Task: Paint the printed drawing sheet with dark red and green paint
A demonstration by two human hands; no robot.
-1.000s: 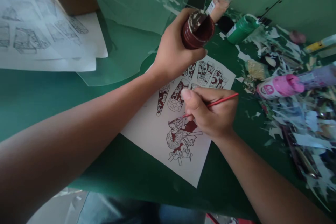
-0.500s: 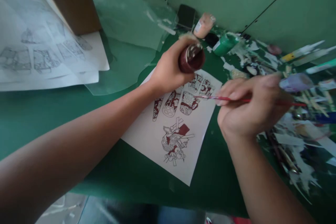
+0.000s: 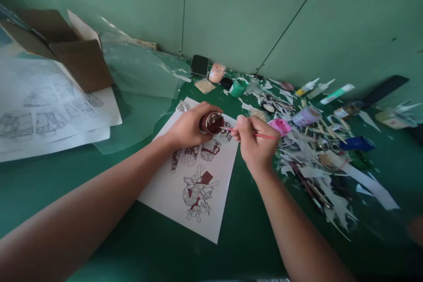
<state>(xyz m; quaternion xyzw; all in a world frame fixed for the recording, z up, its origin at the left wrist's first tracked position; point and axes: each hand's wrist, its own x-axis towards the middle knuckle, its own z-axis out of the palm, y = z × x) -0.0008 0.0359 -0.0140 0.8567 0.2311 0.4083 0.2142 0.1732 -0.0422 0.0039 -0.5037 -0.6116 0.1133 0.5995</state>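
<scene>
Wrapped round a jar of dark red paint (image 3: pixel 212 123), my left hand (image 3: pixel 189 125) tips its open mouth toward the right. My right hand (image 3: pixel 256 139) pinches a thin red brush (image 3: pixel 264 136), whose tip is at the rim of the jar. Below both hands lies a white sheet (image 3: pixel 211 211) with black line drawings, some parts filled in dark red. The left hand and jar hide part of the upper drawings.
Behind are an orange jar (image 3: pixel 217 73) and a green jar (image 3: pixel 239 87). Paper scraps, tools and a purple jar (image 3: pixel 306 117) crowd the right. At left stand a cardboard box (image 3: pixel 82 64) and printed sheets (image 3: pixel 59 139), beside clear plastic film (image 3: pixel 139 70).
The view has tilted up, showing more wall. My right hand has come closer to my left, and the brush tip has moved from above the drawings to the jar's mouth.
</scene>
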